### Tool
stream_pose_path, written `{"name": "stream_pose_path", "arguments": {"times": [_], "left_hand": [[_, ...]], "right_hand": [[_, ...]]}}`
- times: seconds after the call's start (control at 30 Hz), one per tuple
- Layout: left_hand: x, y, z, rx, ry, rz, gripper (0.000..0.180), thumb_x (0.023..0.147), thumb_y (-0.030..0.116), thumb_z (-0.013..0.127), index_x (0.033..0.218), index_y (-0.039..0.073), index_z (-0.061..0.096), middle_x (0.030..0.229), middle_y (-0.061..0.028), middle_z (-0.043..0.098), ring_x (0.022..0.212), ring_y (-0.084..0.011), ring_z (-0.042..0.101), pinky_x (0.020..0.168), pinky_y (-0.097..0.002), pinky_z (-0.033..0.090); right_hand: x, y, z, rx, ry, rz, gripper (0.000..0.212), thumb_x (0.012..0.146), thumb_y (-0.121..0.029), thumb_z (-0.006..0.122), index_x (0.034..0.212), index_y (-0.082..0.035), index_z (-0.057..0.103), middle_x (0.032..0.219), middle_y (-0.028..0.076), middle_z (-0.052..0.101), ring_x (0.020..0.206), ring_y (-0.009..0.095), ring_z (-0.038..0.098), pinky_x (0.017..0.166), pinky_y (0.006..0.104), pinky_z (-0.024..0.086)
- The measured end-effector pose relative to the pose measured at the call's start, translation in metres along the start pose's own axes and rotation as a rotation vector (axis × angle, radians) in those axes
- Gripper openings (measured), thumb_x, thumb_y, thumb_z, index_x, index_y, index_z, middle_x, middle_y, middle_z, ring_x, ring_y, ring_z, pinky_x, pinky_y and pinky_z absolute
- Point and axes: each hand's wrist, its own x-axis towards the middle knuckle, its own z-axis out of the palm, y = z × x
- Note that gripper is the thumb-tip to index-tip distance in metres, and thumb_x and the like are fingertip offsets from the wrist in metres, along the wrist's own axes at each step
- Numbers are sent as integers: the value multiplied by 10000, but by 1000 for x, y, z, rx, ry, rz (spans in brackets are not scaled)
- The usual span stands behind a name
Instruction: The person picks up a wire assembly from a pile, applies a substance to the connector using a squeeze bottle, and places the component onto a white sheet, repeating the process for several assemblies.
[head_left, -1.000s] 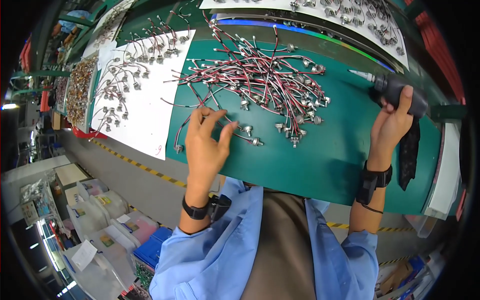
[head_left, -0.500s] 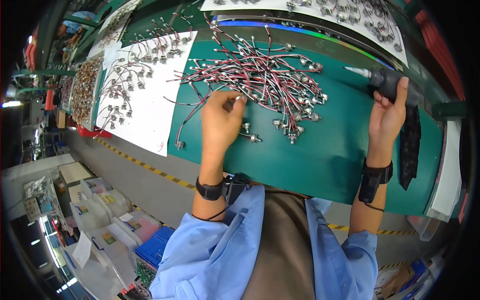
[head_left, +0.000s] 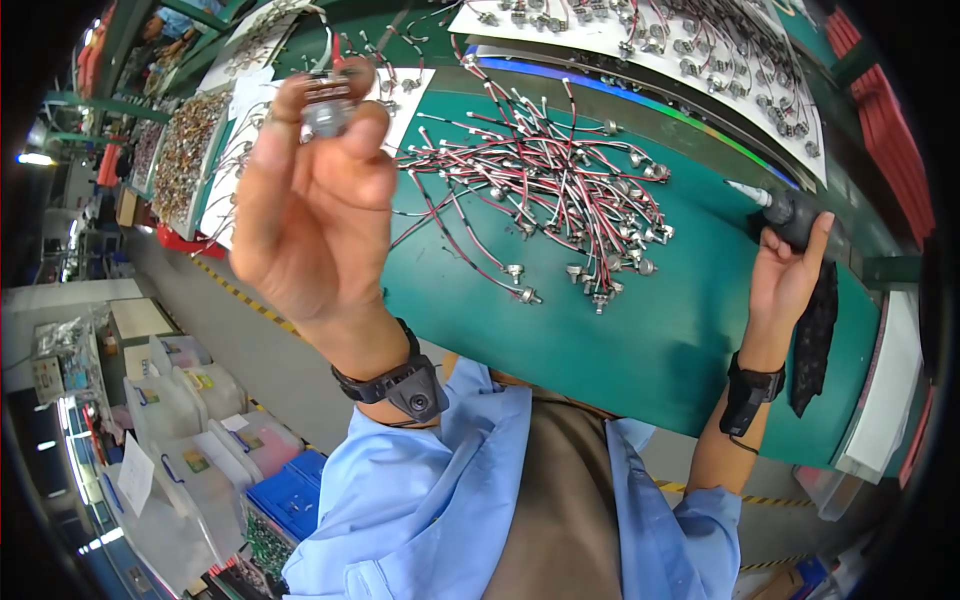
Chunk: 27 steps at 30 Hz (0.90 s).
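Note:
My left hand (head_left: 325,220) is raised close to the head camera at the left. Its thumb and fingers pinch a small metal potentiometer (head_left: 328,115) with red and white wires rising from it. On the green mat (head_left: 660,335) lies a tangled pile of wired potentiometers (head_left: 560,185), their red, white and black leads crossing. A few of them lie at the pile's near edge. At the right, my right hand (head_left: 783,285) grips a black squeeze bottle (head_left: 793,215), whose white pointed nozzle aims toward the upper left, above the mat.
White sheets bearing rows of wired potentiometers lie behind my left hand and on a raised shelf (head_left: 700,60) at the back. A crumpled black strip (head_left: 817,350) rests beside my right forearm. Lidded plastic bins (head_left: 190,480) stand at the lower left.
My left hand has lifted from the pile, moving up and left toward the camera with a potentiometer in it. The right hand still holds the bottle; the view has shifted slightly.

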Motion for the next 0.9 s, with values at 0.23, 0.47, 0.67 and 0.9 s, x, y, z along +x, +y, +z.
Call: {"name": "stream_pose_path", "arguments": {"times": [0.23,0.47,0.67,0.9], "left_hand": [[-3,-98,-36,305,169,-164,216,778,2,516,987,-23,467,877,-139,560,797,-233,579,621,-275,510],[-19,-138,-36,515,178,-291,177,769,-9,523,937,-64,529,939,-156,554,812,-244,588,660,-287,514],[-24,-142,-35,580,73,-272,190,734,-125,486,920,-98,517,997,-141,487,825,-217,582,719,-266,505],[-27,-147,-35,579,41,-234,213,713,-151,486,918,-103,518,1012,-143,472,853,-192,558,742,-265,495]], "right_hand": [[-8,5,-11,24,-198,-33,258,832,-270,508,942,-38,485,824,36,522,582,81,401,534,216,331],[-43,16,13,-168,-196,-255,516,790,-391,527,1123,-25,383,1019,91,485,901,185,499,822,304,388],[-59,21,11,-433,-351,-365,733,698,-525,560,1182,-29,324,1104,132,435,1050,248,437,910,353,344],[-58,21,1,-616,-430,-541,789,666,-577,552,1188,-30,325,1087,139,464,1044,229,441,889,339,364]]}}
